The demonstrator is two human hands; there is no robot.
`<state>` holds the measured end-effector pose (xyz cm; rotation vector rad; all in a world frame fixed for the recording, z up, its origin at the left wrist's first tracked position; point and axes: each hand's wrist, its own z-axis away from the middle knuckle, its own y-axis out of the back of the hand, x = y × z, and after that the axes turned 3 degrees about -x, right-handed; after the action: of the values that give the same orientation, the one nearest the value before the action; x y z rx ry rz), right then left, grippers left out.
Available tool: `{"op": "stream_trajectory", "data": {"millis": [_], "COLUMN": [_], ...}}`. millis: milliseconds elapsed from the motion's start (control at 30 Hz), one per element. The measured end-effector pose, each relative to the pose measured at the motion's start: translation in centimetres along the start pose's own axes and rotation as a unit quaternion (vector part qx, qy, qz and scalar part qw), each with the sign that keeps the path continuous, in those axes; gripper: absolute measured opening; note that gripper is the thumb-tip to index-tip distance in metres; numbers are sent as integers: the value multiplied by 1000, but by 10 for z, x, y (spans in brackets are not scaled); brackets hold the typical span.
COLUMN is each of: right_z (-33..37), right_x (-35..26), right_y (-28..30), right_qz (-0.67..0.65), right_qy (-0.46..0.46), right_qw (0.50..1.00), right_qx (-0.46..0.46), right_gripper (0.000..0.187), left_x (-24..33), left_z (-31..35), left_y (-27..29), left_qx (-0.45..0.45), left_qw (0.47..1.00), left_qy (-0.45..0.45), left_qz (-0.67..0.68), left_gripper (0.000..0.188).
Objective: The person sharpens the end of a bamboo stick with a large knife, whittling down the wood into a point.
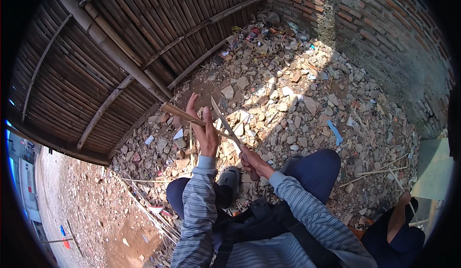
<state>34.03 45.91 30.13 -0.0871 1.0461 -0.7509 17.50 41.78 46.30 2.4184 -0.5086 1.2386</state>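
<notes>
My right hand (256, 163) is closed round the handle of a long knife (223, 117), whose blade points up and away to the left. A bamboo strip (178, 112) lies across my left hand (207, 136), in the crook between thumb and fingers. The fingers and thumb of that hand are raised and fairly straight. Beyond the hand, the strip's thin right end meets the blade or passes close to it; which one I cannot tell.
Stones and broken brick (293, 119) cover the ground. A bamboo wall (110, 52) stands at the left and a brick wall (384, 28) at the right. Thin bamboo strips (153, 220) lie near my left knee. Another person's arm (398, 217) shows at the lower right.
</notes>
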Motion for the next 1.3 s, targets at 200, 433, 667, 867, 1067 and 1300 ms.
{"op": "stream_trajectory", "data": {"millis": [200,433,667,867,1067,1300], "right_z": [1,-10,-9,3,-17,-12], "right_x": [-1,14,18,5,31,28], "right_y": [-7,13,11,-9,18,25], "right_qz": [168,314,23,201,264,-21], "right_qy": [93,84,-2,155,29,-57], "right_qw": [980,934,999,966,955,998], "right_qx": [59,146,44,55,131,26], "right_gripper": [60,62,59,56,72,60], "left_x": [-4,1,5,-5,-7,2], "left_z": [1,1,4,3,2,4], "left_y": [0,3,2,4,7,4], "left_qx": [4,-1,-15,4,17,-6], "left_qw": [1000,1000,999,1000,999,1000], "left_qy": [7,-3,-18,0,23,-8], "left_qz": [5,-21,-31,0,37,7], "left_gripper": [56,53,53,56,47,47]}}
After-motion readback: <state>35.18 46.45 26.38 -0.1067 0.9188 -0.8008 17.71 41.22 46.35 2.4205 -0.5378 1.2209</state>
